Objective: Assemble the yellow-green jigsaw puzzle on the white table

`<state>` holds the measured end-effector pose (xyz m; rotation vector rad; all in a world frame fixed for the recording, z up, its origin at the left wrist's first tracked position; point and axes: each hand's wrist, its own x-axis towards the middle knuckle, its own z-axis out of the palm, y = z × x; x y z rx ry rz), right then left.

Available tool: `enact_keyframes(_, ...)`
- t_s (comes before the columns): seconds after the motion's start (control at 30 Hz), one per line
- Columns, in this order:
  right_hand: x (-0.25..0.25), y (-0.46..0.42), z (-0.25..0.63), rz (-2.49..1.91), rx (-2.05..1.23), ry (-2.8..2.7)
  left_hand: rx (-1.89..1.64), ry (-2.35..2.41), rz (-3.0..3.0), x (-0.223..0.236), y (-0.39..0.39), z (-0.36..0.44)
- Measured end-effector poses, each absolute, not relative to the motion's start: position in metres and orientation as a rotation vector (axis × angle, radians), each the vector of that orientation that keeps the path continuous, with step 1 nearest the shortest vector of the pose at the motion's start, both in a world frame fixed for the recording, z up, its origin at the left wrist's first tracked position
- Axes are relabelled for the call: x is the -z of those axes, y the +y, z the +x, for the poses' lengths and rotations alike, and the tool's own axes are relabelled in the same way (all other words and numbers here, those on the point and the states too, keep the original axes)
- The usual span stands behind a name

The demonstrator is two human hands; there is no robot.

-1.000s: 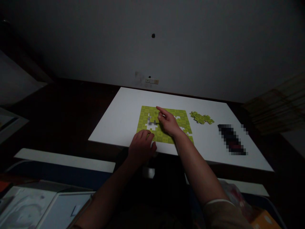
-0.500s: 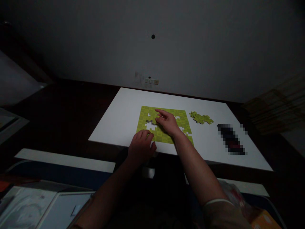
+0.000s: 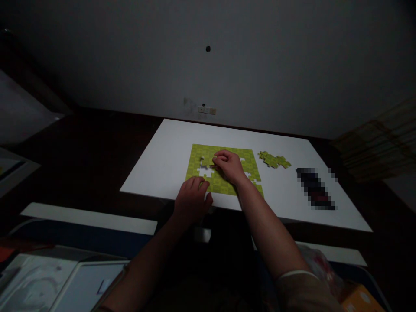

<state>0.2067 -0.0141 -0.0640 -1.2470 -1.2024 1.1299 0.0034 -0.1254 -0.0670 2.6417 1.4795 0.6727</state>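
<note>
A green checkered jigsaw puzzle (image 3: 224,187) lies on the white table (image 3: 149,164) with several white gaps in it. Between its thumb and fingers, my right hand (image 3: 228,166) pinches a green puzzle piece (image 3: 207,161), tilted just above the left middle of the puzzle and casting a shadow by the gaps. My left hand (image 3: 193,197) lies at the puzzle's near left edge, fingers slightly apart and thumb out, with nothing visible in it. Its fingertips touch the puzzle's border.
Right of the puzzle lies a loose heap of green puzzle pieces (image 3: 274,160). A dark blurred-out object (image 3: 315,189) is farther right on the table. Beyond the table stands a grey wall with a socket strip (image 3: 207,110). An orange box (image 3: 359,299) sits at the lower right.
My right hand's fingers have drawn together, the index finger curling in from its stretched pose. A puzzle piece now shows raised at the fingertips. My left hand stays in place.
</note>
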Motion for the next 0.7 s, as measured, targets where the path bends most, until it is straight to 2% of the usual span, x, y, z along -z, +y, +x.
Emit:
enact_keyframes(0.5, 0.066, -0.013, 0.206, -1.253, -1.128, -1.243, -0.681, 1.484, 2.651, 0.070, -0.125, 0.003)
enact_keyframes(0.7, 0.049, -0.018, 0.223, -1.207, -0.963, -1.195, -0.696, 1.488, 2.642, 0.072, -0.125, 0.003)
